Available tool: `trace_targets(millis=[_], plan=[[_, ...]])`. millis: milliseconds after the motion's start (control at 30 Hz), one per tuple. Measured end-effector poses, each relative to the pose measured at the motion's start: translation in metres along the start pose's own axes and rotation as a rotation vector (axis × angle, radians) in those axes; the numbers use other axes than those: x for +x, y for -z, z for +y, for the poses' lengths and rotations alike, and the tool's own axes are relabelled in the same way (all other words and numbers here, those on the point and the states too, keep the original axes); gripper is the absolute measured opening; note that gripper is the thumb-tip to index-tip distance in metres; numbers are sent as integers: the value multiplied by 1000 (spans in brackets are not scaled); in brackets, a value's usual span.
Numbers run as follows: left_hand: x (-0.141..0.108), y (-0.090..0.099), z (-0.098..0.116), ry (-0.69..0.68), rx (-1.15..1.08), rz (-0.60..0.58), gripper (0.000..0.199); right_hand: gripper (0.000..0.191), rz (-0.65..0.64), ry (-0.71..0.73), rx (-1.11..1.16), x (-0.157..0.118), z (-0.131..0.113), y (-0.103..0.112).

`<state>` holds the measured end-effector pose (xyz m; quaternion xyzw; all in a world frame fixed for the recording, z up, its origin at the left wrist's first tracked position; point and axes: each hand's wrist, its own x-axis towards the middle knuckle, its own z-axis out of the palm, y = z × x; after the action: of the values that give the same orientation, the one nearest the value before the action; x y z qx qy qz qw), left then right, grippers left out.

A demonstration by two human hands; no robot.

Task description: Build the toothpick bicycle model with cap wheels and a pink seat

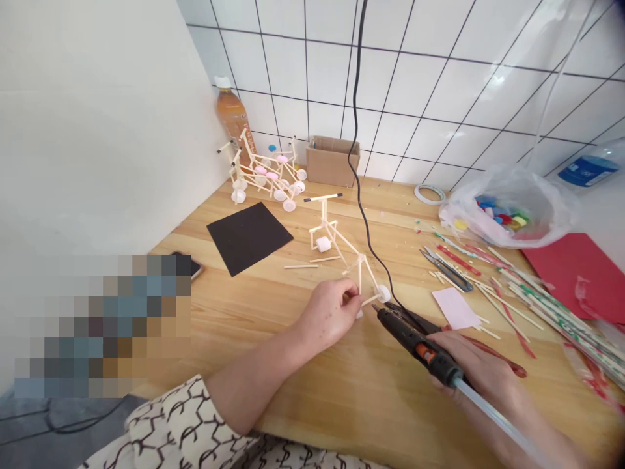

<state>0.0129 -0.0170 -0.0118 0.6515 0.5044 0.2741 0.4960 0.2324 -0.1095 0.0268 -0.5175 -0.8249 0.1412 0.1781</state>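
A small tricycle model (342, 236) made of thin wooden sticks stands on the table, with a dark-tipped handlebar stick and white round wheels. My left hand (332, 311) pinches a stick at its near end, beside a rear wheel (383, 294). My right hand (481, 368) is wrapped round a black glue gun (420, 345), a clear glue stick poking out of its back. The gun's nozzle points at the model's near end, just right of my left fingertips. Two loose sticks (301, 266) lie left of the model.
Several finished stick models (266, 174) stand by a drink bottle (232, 117) and cardboard box (332, 163). A black card (250, 238) lies left. At right are snips (446, 268), pink paper (456, 308), bundled sticks (566, 319), red-handled pliers (493, 352) and a bag of caps (512, 208). A black cable (359, 189) crosses the middle.
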Motion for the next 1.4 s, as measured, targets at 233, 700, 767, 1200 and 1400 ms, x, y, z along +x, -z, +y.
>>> trace_targets(millis=[233,700,767,1200,1400], plan=[[1,0,-2,15,-4,-3,16,26,12,-101,-80,1,-11,1],[1,1,0,17,-9,-5,16,21,-29,-139,-49,5,-6,-9],[1,1,0,21,-10,-11,15,19,-52,-159,-12,6,-6,-9],[1,0,-1,24,-20,-15,17,19,-83,-188,73,6,-6,-12],[1,1,-1,36,-58,-24,17,18,-94,-198,75,8,-10,-9]])
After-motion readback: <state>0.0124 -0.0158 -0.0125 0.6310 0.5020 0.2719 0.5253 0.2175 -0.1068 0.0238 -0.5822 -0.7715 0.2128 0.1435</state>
